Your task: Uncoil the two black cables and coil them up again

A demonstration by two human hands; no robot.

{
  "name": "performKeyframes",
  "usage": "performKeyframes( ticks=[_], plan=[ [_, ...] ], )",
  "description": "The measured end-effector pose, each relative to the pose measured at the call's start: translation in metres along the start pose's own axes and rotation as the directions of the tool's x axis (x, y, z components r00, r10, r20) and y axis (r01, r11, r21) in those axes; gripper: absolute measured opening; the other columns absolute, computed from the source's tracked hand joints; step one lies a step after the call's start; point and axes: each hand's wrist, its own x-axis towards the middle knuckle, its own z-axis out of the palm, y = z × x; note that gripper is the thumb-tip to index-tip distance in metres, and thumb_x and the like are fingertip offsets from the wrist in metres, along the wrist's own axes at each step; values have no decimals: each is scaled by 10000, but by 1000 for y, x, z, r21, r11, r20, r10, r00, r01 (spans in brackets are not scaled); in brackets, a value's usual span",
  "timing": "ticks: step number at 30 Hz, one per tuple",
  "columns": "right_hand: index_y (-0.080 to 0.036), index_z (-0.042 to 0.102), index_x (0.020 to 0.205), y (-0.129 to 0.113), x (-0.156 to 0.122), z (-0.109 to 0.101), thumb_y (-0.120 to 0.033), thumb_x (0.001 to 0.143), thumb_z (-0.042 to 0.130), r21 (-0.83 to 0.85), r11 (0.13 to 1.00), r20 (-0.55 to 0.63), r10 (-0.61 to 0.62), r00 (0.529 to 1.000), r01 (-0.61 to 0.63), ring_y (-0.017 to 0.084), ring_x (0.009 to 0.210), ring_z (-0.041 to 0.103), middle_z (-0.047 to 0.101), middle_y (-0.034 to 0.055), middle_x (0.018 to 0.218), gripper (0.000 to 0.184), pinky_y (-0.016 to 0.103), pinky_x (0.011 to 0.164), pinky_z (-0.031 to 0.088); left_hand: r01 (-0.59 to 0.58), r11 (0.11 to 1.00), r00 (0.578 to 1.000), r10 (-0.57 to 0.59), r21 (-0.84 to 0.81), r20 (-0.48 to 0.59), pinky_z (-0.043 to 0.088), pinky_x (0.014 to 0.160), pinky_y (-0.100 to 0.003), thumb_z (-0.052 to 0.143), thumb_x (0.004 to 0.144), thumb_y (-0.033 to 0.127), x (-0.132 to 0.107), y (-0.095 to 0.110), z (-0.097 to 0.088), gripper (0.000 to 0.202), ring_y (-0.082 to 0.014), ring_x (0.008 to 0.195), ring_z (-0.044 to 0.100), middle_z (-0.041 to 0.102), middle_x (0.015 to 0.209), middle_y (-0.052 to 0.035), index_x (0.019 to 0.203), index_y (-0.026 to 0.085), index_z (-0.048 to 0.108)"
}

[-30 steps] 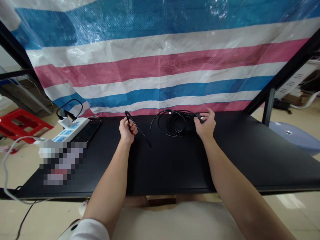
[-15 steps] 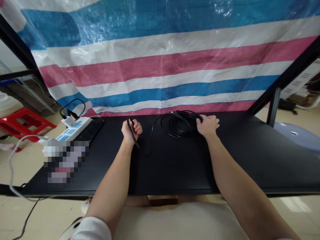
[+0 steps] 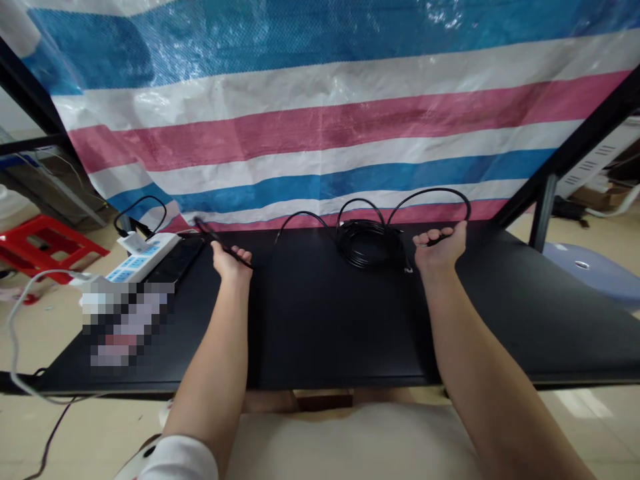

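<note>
A coiled black cable point(image 3: 371, 245) lies toward the back of the black tabletop point(image 3: 330, 327). My left hand point(image 3: 232, 260), left of the coil, is closed around a length of the cable, and a blurred stretch of it sticks up past my thumb. On the coil's right side my right hand point(image 3: 443, 245) grips another part of the cable, which arches up from the fist and back down to the coil. More loose loops rise above the coil against the sheet behind. A small silvery piece shows at the coil's lower right edge.
A white power strip point(image 3: 145, 257) with plugs stands on the left, beside a dark phone-like slab point(image 3: 177, 262). Behind the table hangs a striped plastic sheet point(image 3: 320, 147). On the floor are a red stool point(image 3: 50, 247) and a bluish-purple stool point(image 3: 593, 270).
My left hand has moved left with the cable. My right hand has shifted right and now grips a cable length, raising it into an arch; extra loops have lifted off the coil.
</note>
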Motion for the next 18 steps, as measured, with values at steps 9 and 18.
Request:
performKeyframes(
  ticks=[9,18],
  plan=[
    [-208,140,476,-11,3,-15,-697,874,118,194,980,118,17,993,-40,92,329,189,93,-74,402,631,233,347,249,-4,982,993,-18,-190,-114,269,336,-156,135,966,443,27,20,-21,442,-63,318,272,217,446,75,594,216,208],
    [-240,497,632,-2,-21,9,-551,831,538,71,997,430,0,903,-33,97,377,353,327,-83,422,371,245,421,358,-137,967,988,150,215,-46,270,349,-157,377,927,352,6,4,-1,352,-64,325,394,370,425,73,609,200,381]
  ],
)
